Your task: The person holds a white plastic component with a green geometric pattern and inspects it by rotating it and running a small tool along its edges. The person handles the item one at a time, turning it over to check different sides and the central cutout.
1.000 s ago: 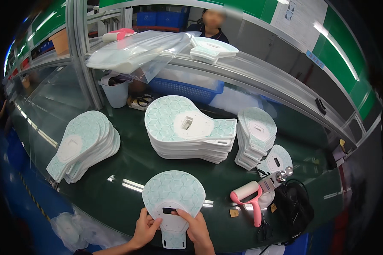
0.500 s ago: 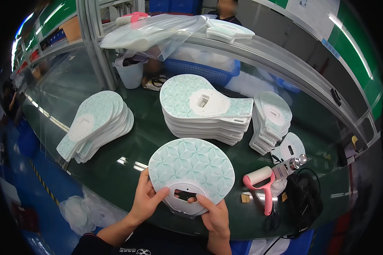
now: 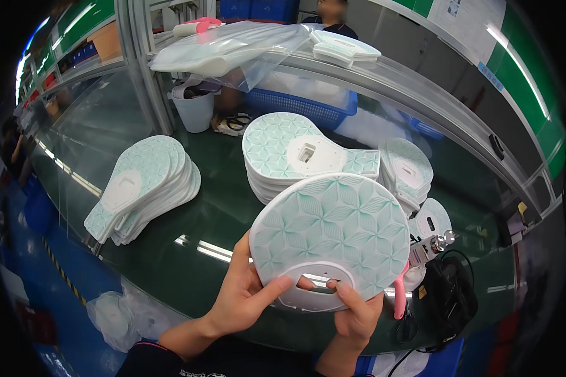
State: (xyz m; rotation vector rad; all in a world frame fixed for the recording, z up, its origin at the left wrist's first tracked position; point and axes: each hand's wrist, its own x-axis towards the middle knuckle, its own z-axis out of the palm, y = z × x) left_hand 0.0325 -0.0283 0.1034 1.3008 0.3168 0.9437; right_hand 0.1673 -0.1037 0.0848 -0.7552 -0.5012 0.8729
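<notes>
A rounded white plastic panel (image 3: 330, 229) with a pale green petal pattern is held up, tilted, above the table's near side. My left hand (image 3: 240, 301) grips its lower left edge, thumb on the front beside the oblong slot. At the lower right, my right hand (image 3: 357, 314) pinches the panel with its thumb near the slot's other end. Fingertips show through the slot; most other fingers are hidden behind. Beyond it, a stack of paddle-shaped patterned panels (image 3: 273, 144) is partly covered by the held one.
More panels are stacked at the left (image 3: 146, 166) and right (image 3: 405, 162). A pink lint roller handle (image 3: 400, 295), scissors (image 3: 407, 327), a bottle with a metal top (image 3: 422, 252) and a black bag (image 3: 449, 289) lie at right. A blue basket (image 3: 308, 107) and white bin (image 3: 194, 112) stand behind.
Both hands have brought the panel up closer and to the right. It now covers part of the middle stack and most of the lint roller. Both hands keep hold.
</notes>
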